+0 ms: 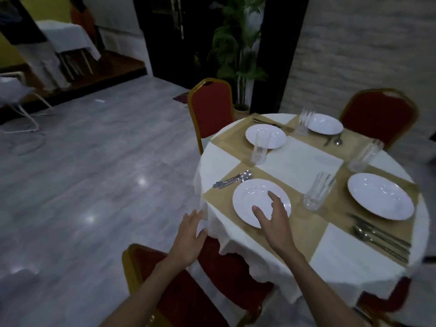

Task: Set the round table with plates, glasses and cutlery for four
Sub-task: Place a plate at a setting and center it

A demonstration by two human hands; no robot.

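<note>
Round table (299, 159), white cloth, tan placemats; four places laid
- Near left place: plate (250, 199) on its mat; cutlery bundle (233, 179) just beyond it to the left; glass (317, 192) to its right
- Far left place: plate (277, 136), glass (260, 148) in front of it, cutlery (266, 122) behind
- Far right place: plate (325, 123), glass (304, 122) at its left, cutlery (333, 139) nearer
- Near right place: plate (380, 195), glass (364, 156) beyond, cutlery (379, 237) on the near side
- Right hand (273, 218): grip apart, fingers spread over the near left plate's near rim, holding nothing; contact cannot be told
- Left hand (188, 234): grip apart, fingers straight, beside the hanging cloth edge
- Red chairs with gold frames: far left (211, 107), far right (377, 114), near (179, 291)
- Potted plant (236, 43) beyond the table
</note>
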